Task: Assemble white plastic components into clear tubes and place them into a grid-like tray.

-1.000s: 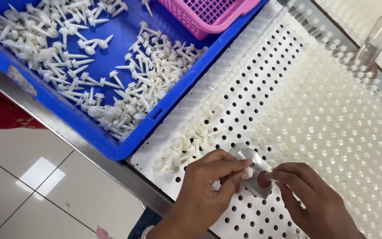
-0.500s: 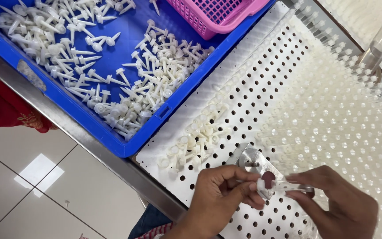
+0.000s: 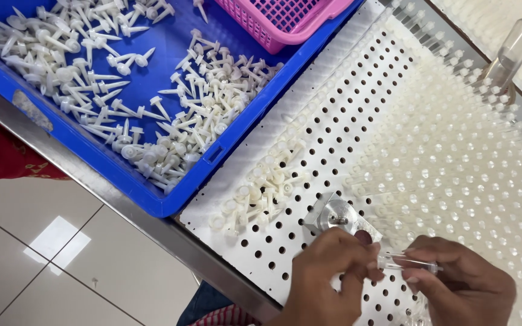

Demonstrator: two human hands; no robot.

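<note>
My left hand and my right hand meet at the lower right over a white perforated board. Together they pinch a small clear plastic tube, held level between the fingertips of both hands. Just above my left hand a small metal block with a round hole rests on the board. A loose heap of small white plastic pins lies on the board to the left of the block. Many holes on the board's right side hold upright translucent tubes.
A blue tray filled with white pins sits at the upper left, with a pink basket resting in it. A clear bottle stands at the top right. The metal table edge runs diagonally; tiled floor lies below.
Both hands have come away from the metal block, which now lies uncovered. The clear tube has been drawn out and is held level between the hands.
</note>
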